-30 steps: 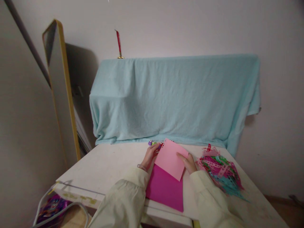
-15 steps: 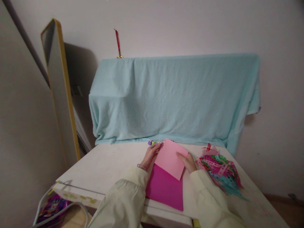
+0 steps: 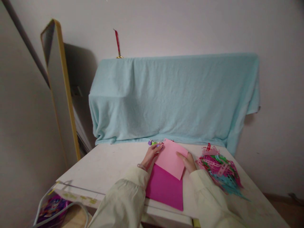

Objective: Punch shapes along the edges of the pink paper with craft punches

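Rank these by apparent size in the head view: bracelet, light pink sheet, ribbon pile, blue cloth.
1. Blue cloth
2. Ribbon pile
3. Light pink sheet, partly covered by fingers
4. Bracelet

Upper sheet (image 3: 169,160) over lower sheet (image 3: 165,191) at lower centre, ribbon pile (image 3: 220,169) on tabletop (image 3: 114,167) at lower right, cloth (image 3: 175,98) behind, mirror (image 3: 58,95) at left.

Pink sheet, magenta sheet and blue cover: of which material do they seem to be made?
Pink sheet: likely matt paper or card, by its straight, crisp edges. Magenta sheet: dull, evenly coloured; perhaps card or felt. Blue cover: matt cloth, by its drooping folds.
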{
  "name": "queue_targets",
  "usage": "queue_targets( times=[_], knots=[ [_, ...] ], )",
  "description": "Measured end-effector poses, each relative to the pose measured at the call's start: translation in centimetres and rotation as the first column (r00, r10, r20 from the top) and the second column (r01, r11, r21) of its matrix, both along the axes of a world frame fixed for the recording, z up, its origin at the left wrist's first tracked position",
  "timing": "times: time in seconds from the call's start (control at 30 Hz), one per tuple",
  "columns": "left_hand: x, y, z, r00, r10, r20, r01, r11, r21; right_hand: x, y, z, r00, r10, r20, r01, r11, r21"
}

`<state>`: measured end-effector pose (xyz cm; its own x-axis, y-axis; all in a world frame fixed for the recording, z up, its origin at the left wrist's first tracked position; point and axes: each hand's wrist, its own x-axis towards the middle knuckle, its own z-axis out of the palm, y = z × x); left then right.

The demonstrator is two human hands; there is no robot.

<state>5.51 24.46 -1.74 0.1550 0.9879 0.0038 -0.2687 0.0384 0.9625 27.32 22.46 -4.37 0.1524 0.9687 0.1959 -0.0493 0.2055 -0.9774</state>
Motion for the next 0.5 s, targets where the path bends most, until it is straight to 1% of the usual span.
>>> queue_targets(
  times=[0.1, 0.2, 0.3, 0.5],
  knots=[
    [0.09, -0.21, 0.17, 1.000, -0.013, 0.026, 0.013, 1.000, -0.014, 0.15, -0.07, 0.06, 0.999, -0.007, 0.032, 0.008, 0.999, -0.044],
    [0.30, -0.49, 0.32, 0.998, -0.060, 0.028, 0.061, 0.998, -0.011, 0.31, -0.05, -0.04, 0.999, -0.016, 0.047, 0.020, 0.996, -0.086],
    [0.61, -0.78, 0.43, 0.992, -0.124, 0.025, 0.124, 0.992, 0.013, 0.38, 0.00, -0.13, 0.998, -0.038, 0.050, 0.042, 0.996, -0.082],
    [0.85, -0.91, 0.36, 0.991, -0.128, 0.028, 0.126, 0.991, 0.050, 0.41, 0.02, -0.20, 0.996, -0.079, 0.044, 0.082, 0.994, -0.067]
  ],
)
